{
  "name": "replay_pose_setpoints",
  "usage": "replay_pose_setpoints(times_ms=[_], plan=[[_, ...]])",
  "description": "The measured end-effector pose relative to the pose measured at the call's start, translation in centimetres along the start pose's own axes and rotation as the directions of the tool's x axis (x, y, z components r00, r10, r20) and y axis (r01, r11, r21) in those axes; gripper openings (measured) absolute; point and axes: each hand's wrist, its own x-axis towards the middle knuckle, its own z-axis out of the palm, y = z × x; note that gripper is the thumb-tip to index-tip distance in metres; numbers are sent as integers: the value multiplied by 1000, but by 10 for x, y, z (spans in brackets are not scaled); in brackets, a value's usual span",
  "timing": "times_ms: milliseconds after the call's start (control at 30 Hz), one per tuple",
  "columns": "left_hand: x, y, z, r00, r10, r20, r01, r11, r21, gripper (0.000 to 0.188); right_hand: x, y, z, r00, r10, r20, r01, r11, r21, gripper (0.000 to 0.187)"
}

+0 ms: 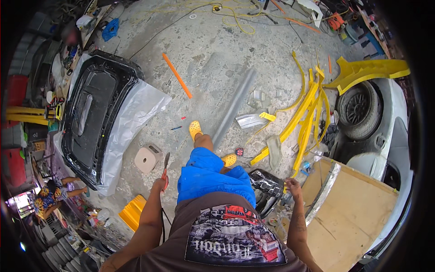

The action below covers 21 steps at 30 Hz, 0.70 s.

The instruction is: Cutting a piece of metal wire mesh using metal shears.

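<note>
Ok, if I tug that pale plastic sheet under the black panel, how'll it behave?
The pale plastic sheet looks thin and creased, so probably floppy. Its sheen suggests it may be slippery. The black panel seems to rest on it, so it could catch.

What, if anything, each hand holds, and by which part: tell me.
Left hand grips a red-handled tool by its handle; whether the right hand holds anything cannot be told.

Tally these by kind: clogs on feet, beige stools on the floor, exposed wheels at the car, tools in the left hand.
Yellow clogs: 2
Beige stool: 1
Car wheel: 1
Red-handled tool in the left hand: 1
Total: 5
</note>
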Motion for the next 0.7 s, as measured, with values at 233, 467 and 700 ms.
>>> replay_pose_setpoints(times_ms=[233,467,700], plan=[[-27,73,2,994,61,-89,-71,990,-123,39,11,4,15,996,27,84,-25,999,-24,32],[15,73,3,1000,-14,3,14,996,-87,57,38,-78,13,965,146,219,-125,986,-109,33],[61,98,-32,983,-41,179,68,986,-149,61,103,-236,27,998,18,63,-11,994,-106,37]])
